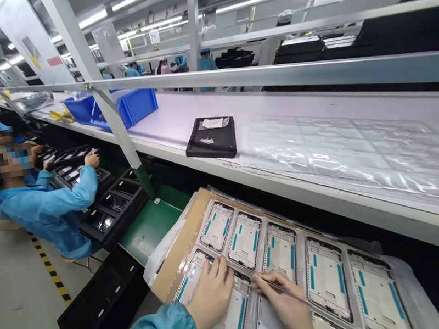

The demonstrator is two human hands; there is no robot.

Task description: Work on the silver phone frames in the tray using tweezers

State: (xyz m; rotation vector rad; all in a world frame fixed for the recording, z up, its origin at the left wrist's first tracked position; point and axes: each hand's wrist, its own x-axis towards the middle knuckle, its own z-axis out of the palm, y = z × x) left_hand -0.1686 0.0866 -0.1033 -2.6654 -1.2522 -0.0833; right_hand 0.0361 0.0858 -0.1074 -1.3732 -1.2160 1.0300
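Phone middle frames (245,241), pale metal plates with black edges and blue strips, lie in rows in a clear plastic tray (260,262). Over the near row is my left hand (211,293), its fingers bent and close together at the edge of a phone frame; whatever the tips pinch is hidden. My right hand (283,301) is closed around slim tweezers (287,291), held like a pen. Their tips come close to my left fingers, beside the upper corner of a near frame (231,318). One tray pocket beneath my right wrist shows no frame.
Cardboard (184,259) lies under the tray. Beyond is a white bench (178,112) with a black foam tray (211,138), clear plastic trays (338,151) and blue bins (139,106). A metal post (101,88) stands left. Co-workers in blue (43,206) sit beside black trays (113,206).
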